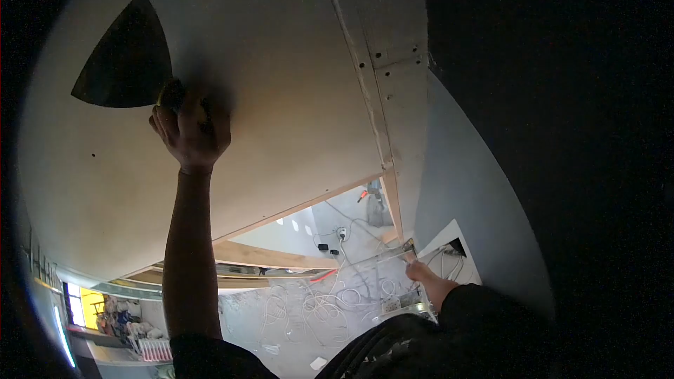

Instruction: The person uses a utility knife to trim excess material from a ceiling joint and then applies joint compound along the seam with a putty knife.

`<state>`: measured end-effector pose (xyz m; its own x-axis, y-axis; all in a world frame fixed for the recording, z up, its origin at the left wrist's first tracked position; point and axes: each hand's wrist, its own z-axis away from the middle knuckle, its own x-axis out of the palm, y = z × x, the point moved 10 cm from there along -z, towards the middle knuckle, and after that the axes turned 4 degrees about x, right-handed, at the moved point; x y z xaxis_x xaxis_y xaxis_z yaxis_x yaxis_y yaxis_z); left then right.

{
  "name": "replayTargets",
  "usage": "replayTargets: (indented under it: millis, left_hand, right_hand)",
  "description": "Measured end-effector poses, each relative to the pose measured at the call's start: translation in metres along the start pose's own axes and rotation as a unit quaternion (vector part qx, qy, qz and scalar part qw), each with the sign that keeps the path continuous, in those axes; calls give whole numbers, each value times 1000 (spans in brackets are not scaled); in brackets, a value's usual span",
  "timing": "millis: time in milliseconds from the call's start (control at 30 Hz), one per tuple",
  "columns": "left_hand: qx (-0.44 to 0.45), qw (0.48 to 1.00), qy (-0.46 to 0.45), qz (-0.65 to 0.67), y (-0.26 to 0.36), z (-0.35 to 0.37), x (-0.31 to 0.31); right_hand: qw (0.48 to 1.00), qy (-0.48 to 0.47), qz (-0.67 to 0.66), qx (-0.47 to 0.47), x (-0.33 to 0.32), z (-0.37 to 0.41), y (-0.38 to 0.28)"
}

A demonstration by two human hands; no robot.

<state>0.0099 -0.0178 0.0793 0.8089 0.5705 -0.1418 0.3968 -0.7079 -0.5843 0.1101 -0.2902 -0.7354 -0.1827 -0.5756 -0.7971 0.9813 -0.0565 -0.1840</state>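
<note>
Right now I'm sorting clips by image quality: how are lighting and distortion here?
Head view: strong fisheye bending, black vignette at the edges; ceiling board softly lit; left hand and its taping knife dark, casting a shadow; right hand dim, slightly soft.

trowel handle (171,92) hidden under left hand (191,133), cables (316,305) blurred

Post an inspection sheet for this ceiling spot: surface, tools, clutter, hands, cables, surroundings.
Surface: pale ceiling board, with a seam and screw dots beside it.
Job's things: wide dark blade flat against the board.
Clutter: small bits on the floor below.
Grips: left hand closed on the blade's handle; right hand at a shiny metal piece, grip unclear.
Cables: loose white cables strewn over the floor.
Surroundings: wooden framing, grey wall.
</note>
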Motion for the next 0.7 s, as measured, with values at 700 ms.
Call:
replayTargets:
  millis: [700]
  left_hand:
    - [26, 996, -3, -87, 5, -4, 4]
  right_hand:
    - [176, 399, -900, 31, -393, 78, -24]
